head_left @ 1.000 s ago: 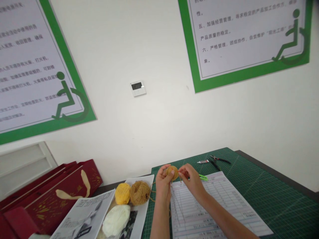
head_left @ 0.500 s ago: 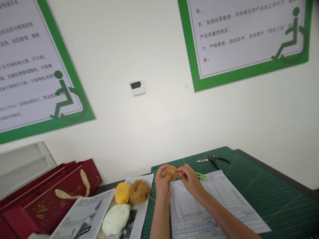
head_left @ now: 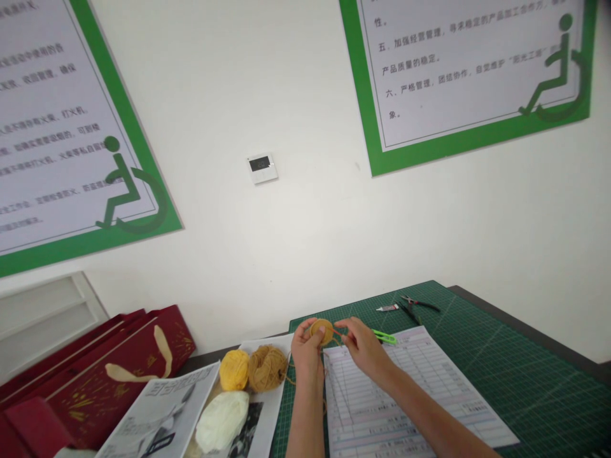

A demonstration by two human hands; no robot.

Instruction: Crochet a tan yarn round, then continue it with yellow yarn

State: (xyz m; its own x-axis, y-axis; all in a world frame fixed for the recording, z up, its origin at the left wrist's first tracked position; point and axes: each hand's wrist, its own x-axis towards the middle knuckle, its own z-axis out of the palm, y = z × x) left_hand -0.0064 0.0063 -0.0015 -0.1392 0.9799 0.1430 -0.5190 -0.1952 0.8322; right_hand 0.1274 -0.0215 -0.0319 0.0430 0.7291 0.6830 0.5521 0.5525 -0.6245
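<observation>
My left hand (head_left: 306, 350) pinches a round tan crochet piece (head_left: 319, 329) between thumb and fingers, its flat face toward me. In my right hand (head_left: 363, 346) is a slim crochet hook with a reddish-orange shaft (head_left: 338, 332), its tip at the piece's right edge. Tan yarn (head_left: 289, 380) runs from the left hand toward a tan yarn ball (head_left: 268, 367) on the left. Beside that ball sit a yellow yarn ball (head_left: 234, 369) and a white yarn ball (head_left: 222, 420). Fingers hide part of the hook.
A printed form (head_left: 396, 394) lies under my forearms on a green cutting mat (head_left: 482, 343). Behind my right hand are a light-green cutter (head_left: 384, 337), a small tube (head_left: 387, 308) and pliers (head_left: 420, 304). Printed sheets (head_left: 162, 407) and red gift bags (head_left: 119, 369) occupy the left.
The crochet piece and my left hand have shifted slightly left. My right hand has drawn a little apart from the piece, so more of the hook shows between them.
</observation>
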